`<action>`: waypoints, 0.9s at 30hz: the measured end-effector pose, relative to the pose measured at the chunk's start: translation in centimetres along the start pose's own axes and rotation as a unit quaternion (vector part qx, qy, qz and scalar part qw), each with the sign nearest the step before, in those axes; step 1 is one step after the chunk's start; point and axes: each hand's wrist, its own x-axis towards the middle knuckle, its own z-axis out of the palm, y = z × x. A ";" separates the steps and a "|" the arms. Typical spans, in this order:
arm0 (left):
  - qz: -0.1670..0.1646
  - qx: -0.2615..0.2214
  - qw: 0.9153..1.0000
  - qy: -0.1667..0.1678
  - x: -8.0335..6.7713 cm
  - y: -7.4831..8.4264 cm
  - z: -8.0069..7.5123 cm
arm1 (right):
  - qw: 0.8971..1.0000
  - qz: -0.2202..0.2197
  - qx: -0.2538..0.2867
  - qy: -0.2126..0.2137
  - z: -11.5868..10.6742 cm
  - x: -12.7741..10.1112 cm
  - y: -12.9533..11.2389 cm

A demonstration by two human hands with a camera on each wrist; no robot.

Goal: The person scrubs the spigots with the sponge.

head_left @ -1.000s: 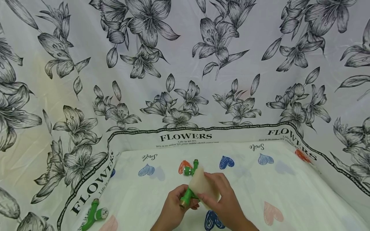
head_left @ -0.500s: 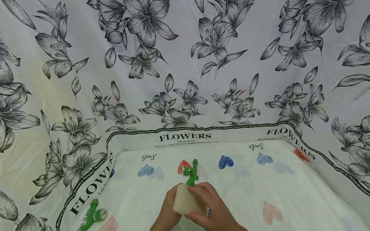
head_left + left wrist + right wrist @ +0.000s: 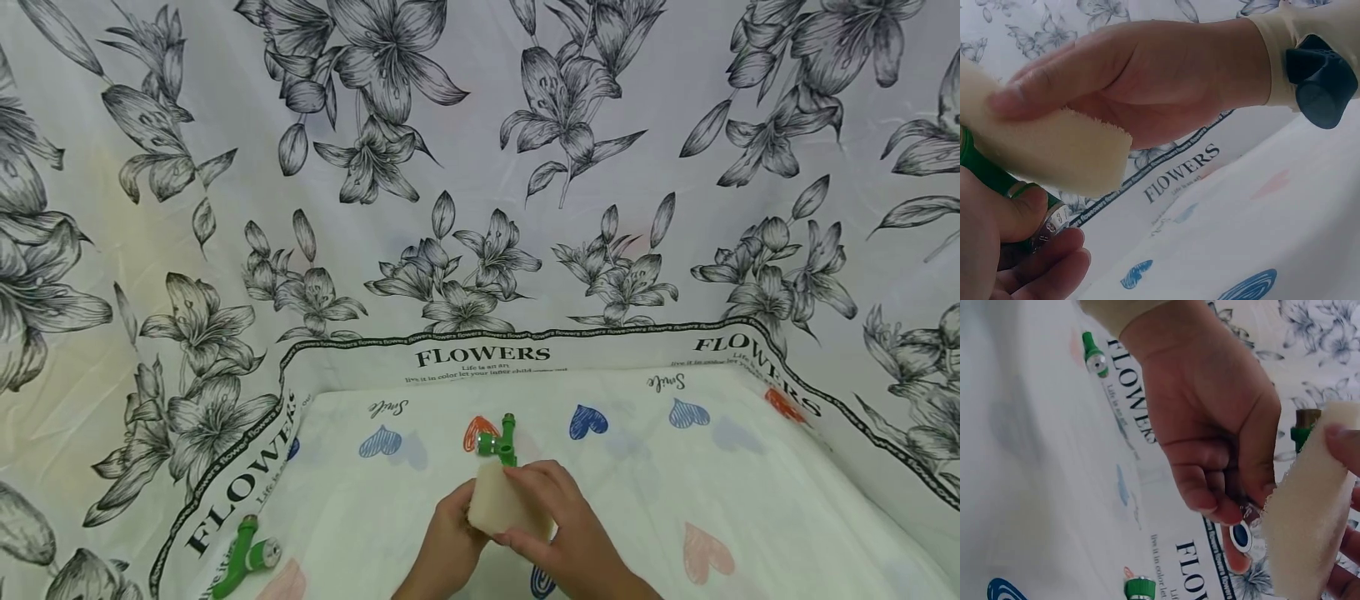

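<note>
In the head view my left hand point(image 3: 447, 537) is at the lower middle, gripping a green pipe fitting that the sponge hides there. The left wrist view shows that fitting's green body point(image 3: 988, 174), with thumb and fingers around its metal end. A brass end point(image 3: 1308, 419) sticks out behind the sponge in the right wrist view. My right hand point(image 3: 570, 525) grips a thick cream sponge point(image 3: 501, 502), fingers over the top and thumb below. The sponge lies right along the held fitting.
A second green fitting point(image 3: 506, 442) lies on the white heart-print cloth point(image 3: 630, 492) just beyond the hands. Another green fitting point(image 3: 243, 557), with a silver knob, lies at the front left. Flower-print curtain point(image 3: 480, 167) surrounds the table at back and sides.
The sponge moved down and toward me over the held fitting, covering its brass end, then slid slightly up and right. Both hands moved with it; the fittings on the cloth stayed put.
</note>
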 end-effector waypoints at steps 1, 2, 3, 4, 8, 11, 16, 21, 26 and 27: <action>-0.012 -0.019 1.000 -0.008 0.0 0.2 0.0 | 1.000 0.010 -0.005 0.003 -0.1 0.0 0.2; -0.022 -0.038 0.999 -0.015 0.0 0.3 0.1 | 1.000 0.018 -0.011 0.007 -0.1 0.0 0.4; -0.031 -0.055 0.998 -0.022 0.1 0.4 0.2 | 1.000 0.025 -0.014 0.011 -0.2 0.1 0.6; -0.039 -0.071 0.996 -0.026 0.1 0.5 0.3 | 0.999 0.031 -0.016 0.016 -0.3 0.1 0.9; -0.055 -0.088 0.994 -0.031 0.3 0.7 0.6 | 0.997 0.059 -0.023 0.031 -0.7 0.4 1.5; -0.060 -0.089 0.994 -0.029 0.3 0.6 0.8 | 0.997 0.070 -0.024 0.034 -0.9 0.7 1.7; -0.064 -0.094 0.993 -0.030 0.3 0.5 0.6 | 0.995 0.079 -0.046 0.045 -1.0 1.0 2.0; -0.066 -0.096 0.993 -0.037 0.3 0.5 0.5 | 0.988 0.107 -0.080 0.072 -1.0 1.2 2.4; -0.072 -0.093 0.993 -0.031 0.4 0.4 0.6 | 0.987 0.143 -0.043 0.064 -0.9 1.1 2.4; -0.073 -0.090 0.993 -0.029 0.4 0.3 0.6 | 0.986 0.150 -0.035 0.060 -0.9 1.1 2.3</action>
